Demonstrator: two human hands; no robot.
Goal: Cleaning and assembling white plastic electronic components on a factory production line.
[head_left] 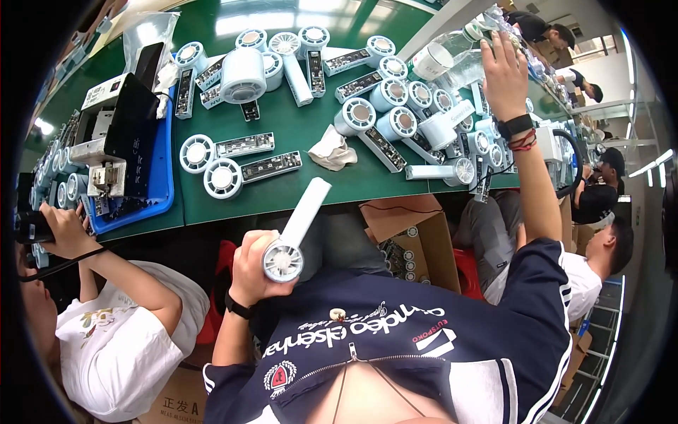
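My left hand [248,267] is closed around the round head of a pale blue handheld fan [284,260], held in front of the table edge. The fan's white handle points up and to the right, away from me. At the far right of the table, my right hand [504,74] is stretched out with its fingers extended. Its fingertips lie over or against a clear plastic bottle [462,65] with a white and green label; exact contact is hard to tell. Below that arm lies a cluster of fans with circuit boards showing in their handles [385,150].
More fans [222,177] lie about the green table [254,201], near a crumpled cloth [332,148]. A black machine [131,134] stands in a blue tray [168,191] at left. Below the edge, a cardboard box [438,244] holds parts. Co-workers sit at both sides.
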